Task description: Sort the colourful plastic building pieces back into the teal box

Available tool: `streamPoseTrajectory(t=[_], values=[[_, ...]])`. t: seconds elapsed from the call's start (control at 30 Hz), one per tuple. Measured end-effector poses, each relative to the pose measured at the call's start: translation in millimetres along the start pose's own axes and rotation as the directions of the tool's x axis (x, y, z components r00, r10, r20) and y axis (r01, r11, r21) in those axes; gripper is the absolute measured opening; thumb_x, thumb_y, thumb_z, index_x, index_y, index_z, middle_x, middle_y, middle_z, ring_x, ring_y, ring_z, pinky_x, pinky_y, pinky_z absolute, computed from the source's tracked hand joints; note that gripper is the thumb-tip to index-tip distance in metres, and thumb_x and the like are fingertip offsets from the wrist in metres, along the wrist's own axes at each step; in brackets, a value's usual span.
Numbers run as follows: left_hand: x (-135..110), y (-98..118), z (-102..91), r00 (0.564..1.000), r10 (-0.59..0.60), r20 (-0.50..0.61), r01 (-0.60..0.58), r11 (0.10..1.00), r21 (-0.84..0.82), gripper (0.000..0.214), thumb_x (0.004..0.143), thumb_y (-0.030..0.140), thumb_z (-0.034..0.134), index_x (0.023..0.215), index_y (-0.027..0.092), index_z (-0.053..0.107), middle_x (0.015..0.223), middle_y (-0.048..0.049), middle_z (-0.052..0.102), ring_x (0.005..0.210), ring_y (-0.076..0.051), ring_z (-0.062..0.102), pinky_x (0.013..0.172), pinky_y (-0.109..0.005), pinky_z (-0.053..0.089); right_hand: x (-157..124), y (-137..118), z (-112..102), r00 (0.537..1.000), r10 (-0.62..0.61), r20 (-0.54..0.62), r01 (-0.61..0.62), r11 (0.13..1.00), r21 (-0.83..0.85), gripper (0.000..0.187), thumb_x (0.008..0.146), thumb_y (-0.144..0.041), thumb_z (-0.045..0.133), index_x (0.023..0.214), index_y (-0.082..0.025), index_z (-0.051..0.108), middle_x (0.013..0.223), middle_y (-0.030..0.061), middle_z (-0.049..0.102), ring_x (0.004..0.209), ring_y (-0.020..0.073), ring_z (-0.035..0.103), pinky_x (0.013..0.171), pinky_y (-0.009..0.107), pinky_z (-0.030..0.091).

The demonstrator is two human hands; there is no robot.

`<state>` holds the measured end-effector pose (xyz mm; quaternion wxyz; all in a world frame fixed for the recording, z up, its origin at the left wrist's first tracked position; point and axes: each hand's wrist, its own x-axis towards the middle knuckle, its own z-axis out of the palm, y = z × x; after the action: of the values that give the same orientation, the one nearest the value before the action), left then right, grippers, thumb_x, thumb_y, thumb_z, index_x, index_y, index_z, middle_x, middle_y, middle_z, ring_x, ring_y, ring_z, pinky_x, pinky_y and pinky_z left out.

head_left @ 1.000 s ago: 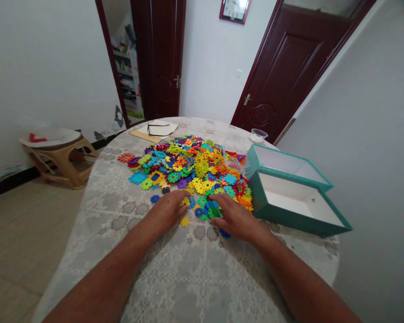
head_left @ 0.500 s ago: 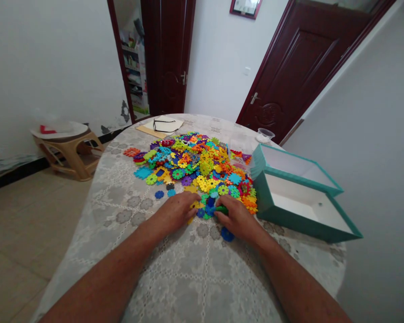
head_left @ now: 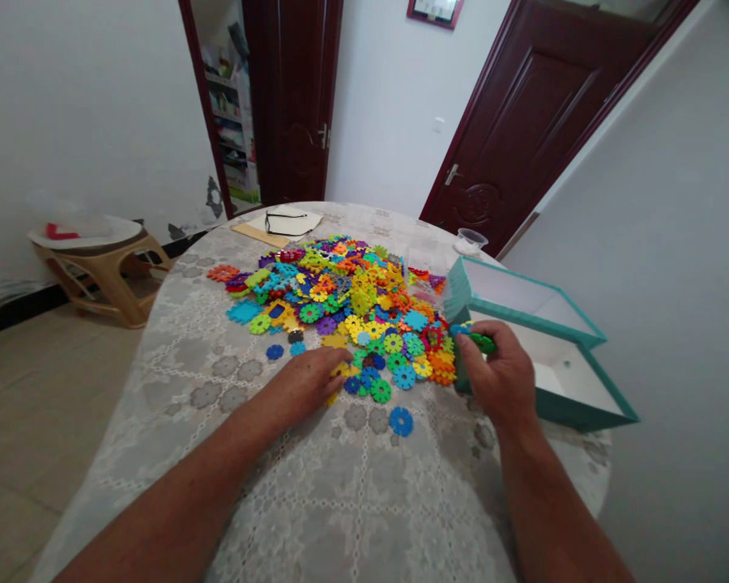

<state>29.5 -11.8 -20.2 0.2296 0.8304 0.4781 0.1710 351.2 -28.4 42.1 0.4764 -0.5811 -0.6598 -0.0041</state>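
Note:
A heap of colourful plastic gear-shaped discs [head_left: 352, 304] covers the middle of a round table with a lace cloth [head_left: 340, 494]. My left hand [head_left: 304, 385] lies flat on the near edge of the heap, fingers over a yellow disc. My right hand [head_left: 498, 372] is raised at the near rim of a teal box [head_left: 583, 409], its fingers pinched on a green disc [head_left: 481, 342]. A lone blue disc [head_left: 401, 421] lies on the cloth between my hands.
A second teal box or lid [head_left: 522, 295] stands behind the first. A small clear bowl [head_left: 471, 240] and glasses on paper [head_left: 285, 220] sit at the far side. A wooden stool [head_left: 97, 267] stands left by the wall; two dark doors lie beyond.
My right hand lifted a green disc off the heap and carried it right to the teal box's rim. My left hand stayed on the near edge of the heap.

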Motion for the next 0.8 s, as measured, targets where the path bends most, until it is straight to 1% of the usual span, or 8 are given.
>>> streamPoseTrajectory(t=[0.03,0.1,0.27,0.4,0.57,0.63,0.7,0.8], values=[[0,-1,0.0,1.000,-0.004,0.000,0.004,1.000,-0.004,0.037,0.100,0.029,0.055,0.136,0.022,0.064,0.139,-0.0142,0.070,0.128,-0.030,0.066,0.111,-0.046,0.051,4,6,-6,0.996,-0.058,-0.069,0.051,0.993,-0.107,0.021,0.094,-0.043,0.066,0.098,-0.022,0.065,0.096,0.0061,0.070,0.090,0.0236,0.065,0.084,0.037,0.051],[1,-1,-0.3,1.000,-0.003,0.003,0.003,1.000,-0.003,0.037,0.100,0.030,0.055,0.135,0.022,0.065,0.139,-0.0137,0.071,0.127,-0.030,0.067,0.111,-0.046,0.051,11,20,-13,0.986,-0.128,-0.105,0.096,0.959,-0.267,0.016,0.095,-0.038,0.061,0.097,-0.022,0.064,0.094,0.0072,0.068,0.091,0.0250,0.063,0.086,0.039,0.050],[2,-2,-0.7,1.000,0.003,0.009,-0.003,1.000,0.014,0.040,0.100,0.031,0.052,0.136,0.021,0.065,0.141,-0.0145,0.070,0.129,-0.030,0.066,0.112,-0.046,0.051,15,56,-16,0.994,-0.104,-0.018,0.084,0.879,-0.470,0.013,0.093,-0.027,0.055,0.099,-0.021,0.064,0.094,0.0111,0.068,0.092,0.0278,0.061,0.087,0.041,0.049],[2,-3,0.7,1.000,0.001,0.000,-0.001,1.000,0.014,0.040,0.099,0.031,0.053,0.136,0.021,0.066,0.140,-0.0141,0.070,0.128,-0.031,0.067,0.111,-0.046,0.052,15,64,-16,0.992,-0.124,-0.022,0.098,0.868,-0.486,0.024,0.094,-0.021,0.051,0.112,-0.017,0.066,0.108,0.0157,0.069,0.100,0.0285,0.062,0.095,0.044,0.050],[3,-5,2.2,1.000,0.010,-0.016,-0.010,1.000,0.004,0.038,0.100,0.033,0.053,0.134,0.023,0.067,0.140,-0.0124,0.071,0.126,-0.031,0.068,0.110,-0.047,0.052,11,35,-8,0.980,-0.190,-0.059,0.157,0.920,-0.358,0.021,0.098,-0.022,0.050,0.111,-0.020,0.066,0.109,0.0140,0.068,0.108,0.0287,0.063,0.102,0.047,0.051],[3,-7,3.3,1.000,0.020,-0.014,-0.020,1.000,0.009,0.038,0.100,0.031,0.053,0.135,0.023,0.066,0.141,-0.0118,0.071,0.127,-0.029,0.067,0.111,-0.046,0.052,3,18,4,0.978,-0.202,0.047,0.207,0.948,-0.243,0.022,0.101,-0.024,0.050,0.117,-0.021,0.066,0.116,0.0135,0.068,0.113,0.0275,0.063,0.104,0.046,0.052],[3,-8,4.6,1.000,0.025,-0.006,-0.025,0.999,0.022,0.037,0.100,0.030,0.053,0.135,0.024,0.065,0.141,-0.0117,0.070,0.128,-0.029,0.067,0.111,-0.046,0.051,-10,3,19,0.956,-0.198,0.217,0.236,0.958,-0.166,0.030,0.102,-0.028,0.053,0.129,-0.021,0.063,0.129,0.0157,0.066,0.125,0.0288,0.061,0.109,0.046,0.051],[3,-7,5.5,1.000,0.028,-0.014,-0.028,0.999,0.035,0.036,0.101,0.029,0.052,0.135,0.024,0.065,0.138,-0.0118,0.071,0.126,-0.028,0.067,0.110,-0.045,0.052,-28,-9,43,0.898,-0.107,0.427,0.206,0.960,-0.191,0.053,0.101,-0.035,0.059,0.151,-0.019,0.051,0.152,0.0210,0.053,0.139,0.0355,0.054,0.112,0.051,0.050]])
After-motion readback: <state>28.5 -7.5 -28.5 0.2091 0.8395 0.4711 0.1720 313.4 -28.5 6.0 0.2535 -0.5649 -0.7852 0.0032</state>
